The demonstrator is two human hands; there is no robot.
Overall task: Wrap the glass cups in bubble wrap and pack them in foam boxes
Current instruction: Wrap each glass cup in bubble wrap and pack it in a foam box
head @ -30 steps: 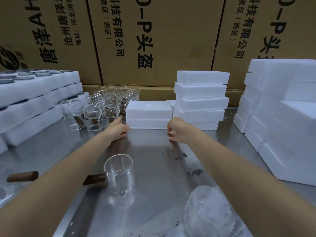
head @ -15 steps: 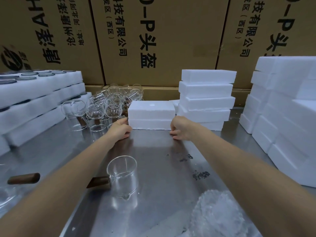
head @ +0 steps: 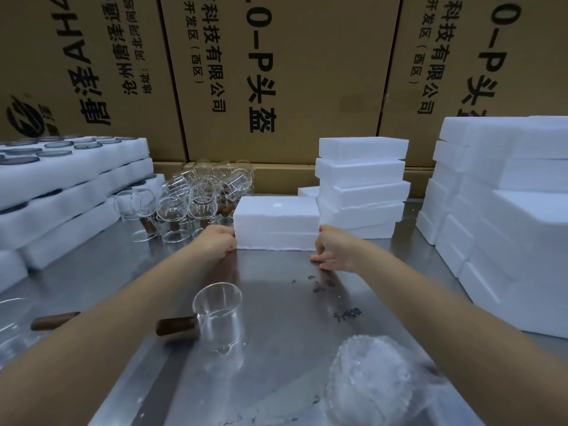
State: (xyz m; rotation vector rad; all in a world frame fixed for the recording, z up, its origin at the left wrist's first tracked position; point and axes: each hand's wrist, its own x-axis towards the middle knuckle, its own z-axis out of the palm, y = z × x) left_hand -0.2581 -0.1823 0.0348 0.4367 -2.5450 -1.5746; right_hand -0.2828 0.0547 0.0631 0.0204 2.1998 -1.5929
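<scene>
On the steel table (head: 276,302), toward its far side, a white foam box (head: 276,224) sits between two outstretched arms. The left hand (head: 219,241) grips its left end with curled fingers, and the right hand (head: 333,249) holds its right end, fingers bent against the lower corner. Nearer the camera stands a glass cup (head: 219,315) with a brown wooden handle, upright and apart from both hands. A bundle of bubble wrap (head: 372,379) lies at the near right edge. More glass cups (head: 196,198) cluster behind the left hand, and stacked foam boxes (head: 362,186) rise just right of the held one.
</scene>
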